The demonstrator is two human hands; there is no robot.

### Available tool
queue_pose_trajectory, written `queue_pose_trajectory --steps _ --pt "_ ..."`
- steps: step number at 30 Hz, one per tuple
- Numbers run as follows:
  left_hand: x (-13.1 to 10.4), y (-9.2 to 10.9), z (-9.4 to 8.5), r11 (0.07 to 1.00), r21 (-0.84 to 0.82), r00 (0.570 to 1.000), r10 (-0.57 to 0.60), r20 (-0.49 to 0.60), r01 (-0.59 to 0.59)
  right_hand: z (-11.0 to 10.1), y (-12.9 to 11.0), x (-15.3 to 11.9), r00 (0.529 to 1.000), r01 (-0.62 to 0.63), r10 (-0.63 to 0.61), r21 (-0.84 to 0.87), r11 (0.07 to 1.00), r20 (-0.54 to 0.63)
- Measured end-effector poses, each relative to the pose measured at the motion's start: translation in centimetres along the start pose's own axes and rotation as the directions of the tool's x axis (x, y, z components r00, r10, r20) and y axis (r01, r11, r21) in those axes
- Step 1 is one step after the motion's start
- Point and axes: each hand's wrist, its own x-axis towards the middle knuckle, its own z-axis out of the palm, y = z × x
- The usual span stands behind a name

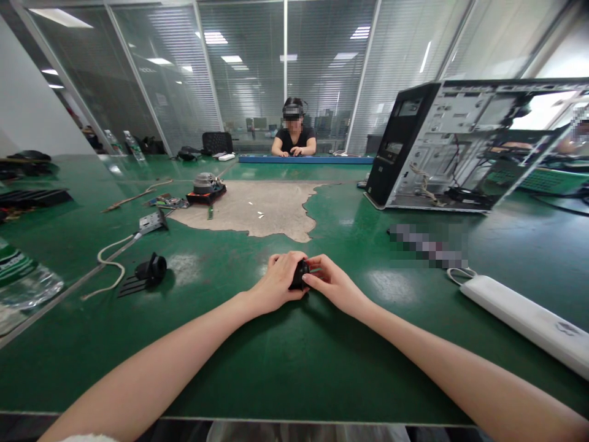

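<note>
A small black part is held between my two hands, just above the green table near the middle of the view. My left hand wraps over its left side and top, with the thumb below. From the right, my right hand grips its edge between thumb and fingers. The fingers cover much of the part, so its full shape is hidden. To the left lies another black part with several thin prongs.
An open computer case stands at the back right, with a white power strip nearer. A metal piece with a cable, a round motor-like part and a bottle are on the left. A person sits opposite.
</note>
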Motion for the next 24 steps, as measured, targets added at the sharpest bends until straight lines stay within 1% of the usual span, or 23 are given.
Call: queue_pose_trajectory --steps 2,4,6,10,12,14,17,20,24 --pt "-0.02 0.0 -0.06 1.0 -0.001 1.0 0.001 0.005 -0.001 -0.12 -0.21 -0.16 0.999 0.019 -0.02 0.02 1.0 0.049" --pt "-0.04 -0.01 -0.07 1.0 0.002 1.0 0.003 0.008 -0.003 -0.18 -0.44 -0.3 0.996 0.04 -0.045 0.056 0.998 0.073" --pt "-0.05 -0.01 -0.05 1.0 0.004 1.0 0.002 0.003 -0.003 -0.16 -0.52 -0.27 0.997 0.045 -0.049 0.073 0.996 0.058" --pt "-0.02 -0.06 0.06 1.0 -0.003 1.0 0.0 -0.013 0.0 -0.05 -0.23 0.11 1.0 0.016 -0.017 0.056 0.998 0.005" --pt "0.0 -0.1 0.1 1.0 -0.009 1.0 0.0 -0.016 0.0 -0.09 -0.08 0.19 1.0 0.001 -0.001 0.044 0.999 -0.002" --pt "0.0 -0.13 0.1 1.0 -0.013 1.0 -0.004 -0.011 0.003 -0.21 -0.06 0.1 1.0 -0.003 0.001 0.044 0.999 0.031" --pt "-0.02 -0.14 0.07 1.0 -0.014 1.0 -0.008 0.004 0.008 -0.36 -0.16 -0.13 0.995 0.027 -0.035 0.085 0.996 0.089" --pt "-0.01 -0.11 0.1 1.0 -0.008 1.0 -0.007 0.001 0.007 -0.26 -0.17 -0.11 0.997 0.042 -0.049 0.1 0.994 0.062" --pt "0.04 -0.04 0.15 1.0 -0.011 1.0 -0.01 -0.007 0.01 0.03 -0.05 0.2 1.0 0.011 -0.011 0.074 0.997 0.002"
